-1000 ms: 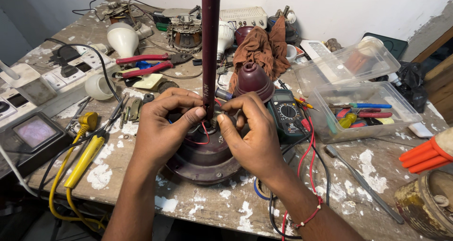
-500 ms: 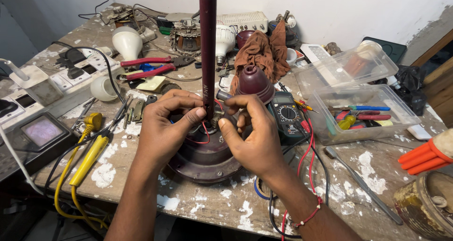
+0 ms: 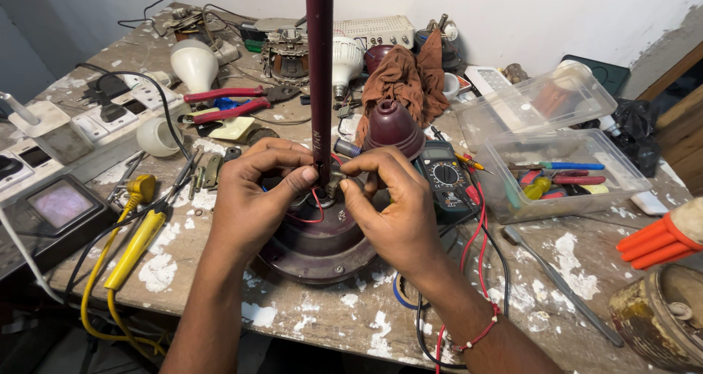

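A round maroon fan motor housing (image 3: 315, 251) lies on the paint-spattered workbench (image 3: 512, 293), with a maroon rod (image 3: 319, 66) standing straight up from its centre. My left hand (image 3: 253, 198) and my right hand (image 3: 392, 213) meet at the foot of the rod. Both pinch thin red wires (image 3: 313, 211) and a small metal part there; the fingertips hide the part itself. A maroon bell-shaped cover (image 3: 393, 125) sits just behind my right hand.
A multimeter (image 3: 447, 176) with red and black leads lies to the right, beside clear plastic boxes (image 3: 564, 173) of tools. Red-handled pliers (image 3: 227, 103), white bulbs (image 3: 194, 63), a yellow soldering tool (image 3: 139, 235), a power strip (image 3: 110, 118) and a brown rag (image 3: 403, 77) crowd the bench.
My hands stay at the rod's base with only small finger shifts on the wires. The view has tilted slightly.
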Motion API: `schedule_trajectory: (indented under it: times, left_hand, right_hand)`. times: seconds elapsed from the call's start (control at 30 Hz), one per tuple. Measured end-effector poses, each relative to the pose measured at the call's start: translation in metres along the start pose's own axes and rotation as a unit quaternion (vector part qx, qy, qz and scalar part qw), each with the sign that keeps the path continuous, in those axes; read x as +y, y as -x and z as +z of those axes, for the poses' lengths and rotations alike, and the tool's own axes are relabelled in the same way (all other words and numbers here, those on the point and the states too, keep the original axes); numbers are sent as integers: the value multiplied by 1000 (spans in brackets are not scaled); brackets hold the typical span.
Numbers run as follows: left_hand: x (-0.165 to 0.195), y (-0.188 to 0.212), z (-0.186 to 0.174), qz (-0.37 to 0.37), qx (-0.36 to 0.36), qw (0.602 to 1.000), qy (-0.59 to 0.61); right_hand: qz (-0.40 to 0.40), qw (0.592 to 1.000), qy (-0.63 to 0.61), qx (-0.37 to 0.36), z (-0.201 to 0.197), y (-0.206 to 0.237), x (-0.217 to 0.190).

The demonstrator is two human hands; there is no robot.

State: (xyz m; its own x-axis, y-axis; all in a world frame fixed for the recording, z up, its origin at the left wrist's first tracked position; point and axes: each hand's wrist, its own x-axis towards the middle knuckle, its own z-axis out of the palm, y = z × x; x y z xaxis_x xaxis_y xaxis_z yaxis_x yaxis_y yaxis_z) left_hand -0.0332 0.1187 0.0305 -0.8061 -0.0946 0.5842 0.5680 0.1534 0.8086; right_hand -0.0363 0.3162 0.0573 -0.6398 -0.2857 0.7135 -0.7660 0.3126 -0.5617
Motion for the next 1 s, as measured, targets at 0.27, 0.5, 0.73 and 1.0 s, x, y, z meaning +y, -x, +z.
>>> schedule_trajectory:
  times: [0.27,0.5,0.73,1.0]
  left_hand:
    - [0,0,0,0,-1,1000,-2]
    - [-2,-1,0,-14,-2,1000,11]
    - [-2,-1,-2,5,-4,1000,0]
    - [-2,0,-1,-13,7,1000,21]
  right_hand:
    - [-4,999,40,23,3,0,1]
    - [5,999,43,2,2,0,6]
    - [-26,1000,-3,-13,0,-1,1]
    - [2,1000,-20,0,1,-1,-2]
